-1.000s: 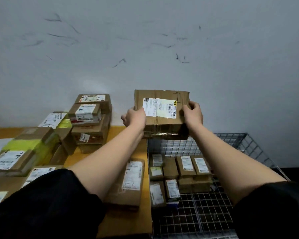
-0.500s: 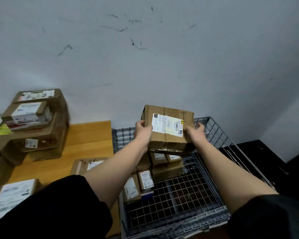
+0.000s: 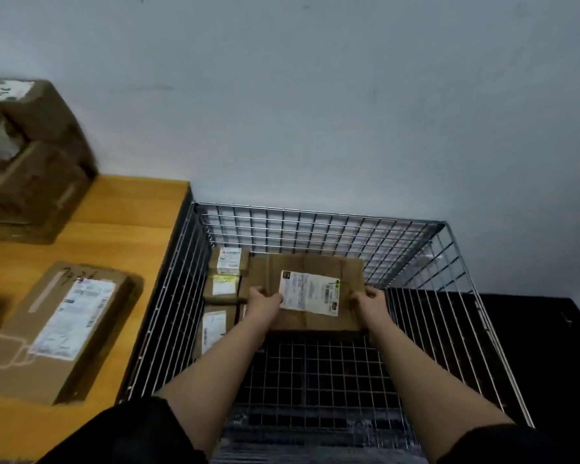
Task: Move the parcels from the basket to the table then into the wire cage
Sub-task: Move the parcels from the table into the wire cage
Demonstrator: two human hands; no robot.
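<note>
Fingers [image 3: 275, 298] of both hands grip parcel [image 3: 310, 266] — inside cage [image 3: 315, 226].

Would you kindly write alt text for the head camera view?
Both hands, left hand and right hand, hold a brown cardboard parcel with a white label inside a silver wire cage, beside smaller boxes. More parcels lie on the orange wooden table.

Matt cardboard parcel [image 3: 310, 293]; shiny metal wire cage [image 3: 318, 229]; table [image 3: 128, 209] probably wood.

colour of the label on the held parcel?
White with dark print, on the brown parcel; head view.
</note>
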